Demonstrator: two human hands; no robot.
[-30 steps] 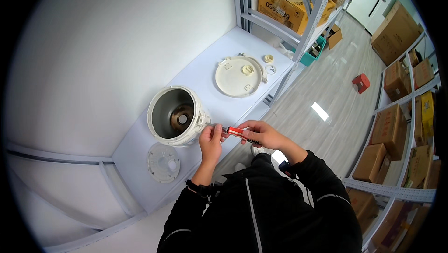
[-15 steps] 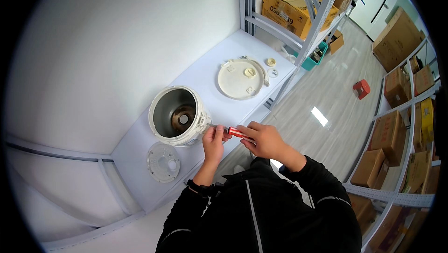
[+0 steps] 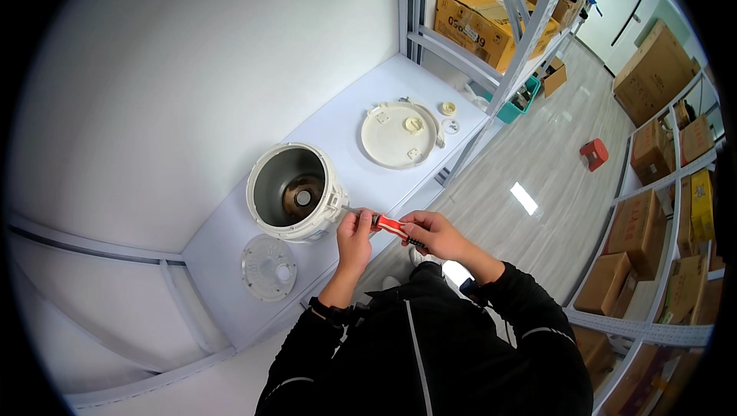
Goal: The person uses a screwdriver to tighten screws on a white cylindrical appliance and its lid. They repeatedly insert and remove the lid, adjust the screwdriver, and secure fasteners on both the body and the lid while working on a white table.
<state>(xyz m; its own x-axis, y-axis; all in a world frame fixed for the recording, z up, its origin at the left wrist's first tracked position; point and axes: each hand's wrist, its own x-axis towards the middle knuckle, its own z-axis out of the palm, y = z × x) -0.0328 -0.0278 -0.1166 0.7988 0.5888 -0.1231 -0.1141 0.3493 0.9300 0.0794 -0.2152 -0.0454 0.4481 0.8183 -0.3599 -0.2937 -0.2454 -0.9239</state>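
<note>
A screwdriver with a red, white and black handle [image 3: 392,226] is held between my two hands. My left hand [image 3: 355,243] pinches it at the front, around the shaft, whose thin end points toward the side of a white rice cooker body [image 3: 335,189]. Whether the tip touches the cooker, I cannot tell. With thumb and fingers closed, my right hand [image 3: 439,236] grips the rear of the handle, its black end showing below the fingers. Inside the cooker body are a grey wall and a brown-stained bottom with a round centre piece.
On the white shelf [image 3: 338,128] lie a round cream lid part [image 3: 388,143], small cream rings [image 3: 449,109] and a clear round cover [image 3: 265,266]. A metal rack post [image 3: 530,24] rises at the far right end. Boxes [image 3: 637,224] fill a rack across the aisle; a red stool [image 3: 593,153] stands on the floor.
My right hand has shifted back along the screwdriver, exposing more of the red handle and its black end. My left hand remains at the shaft, slightly lower in view.
</note>
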